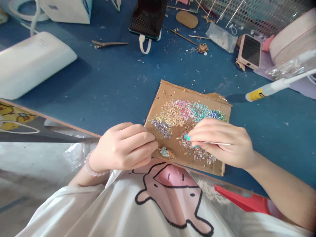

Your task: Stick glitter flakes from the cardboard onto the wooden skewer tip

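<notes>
Blue counter [106,85] carried a cardboard sheet [172,98] of coloured chips [182,112], where the left hand [123,146] pinched a chip-tipped stick [168,153] and the right hand [219,141] pinched a thin metal pick [217,143], apparently mid-placement, demanding fine aim.

- I see matt brown cardboard [170,95], rough-edged.
- I note glossy, iridescent sequins [182,112].
- I note a thin, shiny metal tool [217,143].
- I see a matt blue tabletop [111,82].
</notes>
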Motion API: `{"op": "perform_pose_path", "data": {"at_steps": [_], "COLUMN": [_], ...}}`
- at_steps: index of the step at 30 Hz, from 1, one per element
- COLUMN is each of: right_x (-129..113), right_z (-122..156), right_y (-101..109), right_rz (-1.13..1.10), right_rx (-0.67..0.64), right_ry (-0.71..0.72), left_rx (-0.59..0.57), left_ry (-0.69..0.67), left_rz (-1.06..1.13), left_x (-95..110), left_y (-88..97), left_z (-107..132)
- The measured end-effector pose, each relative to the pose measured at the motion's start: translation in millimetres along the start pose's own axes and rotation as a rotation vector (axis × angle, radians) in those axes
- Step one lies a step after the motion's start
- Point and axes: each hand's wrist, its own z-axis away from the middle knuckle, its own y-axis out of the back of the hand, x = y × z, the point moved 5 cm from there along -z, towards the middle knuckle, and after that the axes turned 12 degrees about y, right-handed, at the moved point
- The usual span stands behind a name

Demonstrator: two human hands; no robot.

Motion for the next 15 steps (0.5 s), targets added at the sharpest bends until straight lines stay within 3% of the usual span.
{"op": "perform_pose_path", "data": {"at_steps": [15], "right_x": [-3.1], "right_z": [-1.0], "right_y": [-1.3], "right_rz": [-0.022], "right_rx": [-0.002], "right_ry": [0.016], "left_rx": [0.005], "left_ry": [0.013], "left_rz": [-0.006], "left_x": [0.1], "left_y": [1.6], "left_z": [-1.2]}}
